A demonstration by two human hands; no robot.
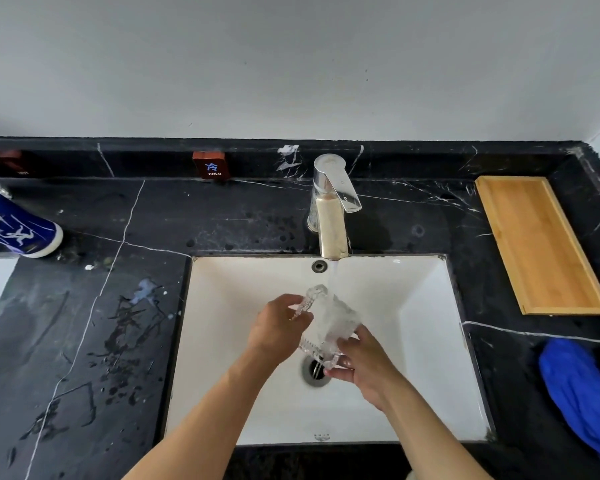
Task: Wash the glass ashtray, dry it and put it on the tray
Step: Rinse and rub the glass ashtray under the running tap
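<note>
The clear ribbed glass ashtray (pixel 328 323) is tilted on edge over the white sink (pixel 229 289), right under the water running from the chrome faucet (pixel 331 206). My left hand (pixel 278 329) grips its upper left rim. My right hand (pixel 362 362) holds its lower right corner, above the drain (pixel 314 372). The wooden tray (pixel 537 244) lies on the black counter at the right, with nothing on it.
A crumpled blue cloth (pixel 582 393) lies on the counter at the right, in front of the tray. A blue printed can (pixel 18 226) lies tipped at the far left. A small brown COLD sign (pixel 210 166) stands on the back ledge. Water splashes mark the counter left of the sink.
</note>
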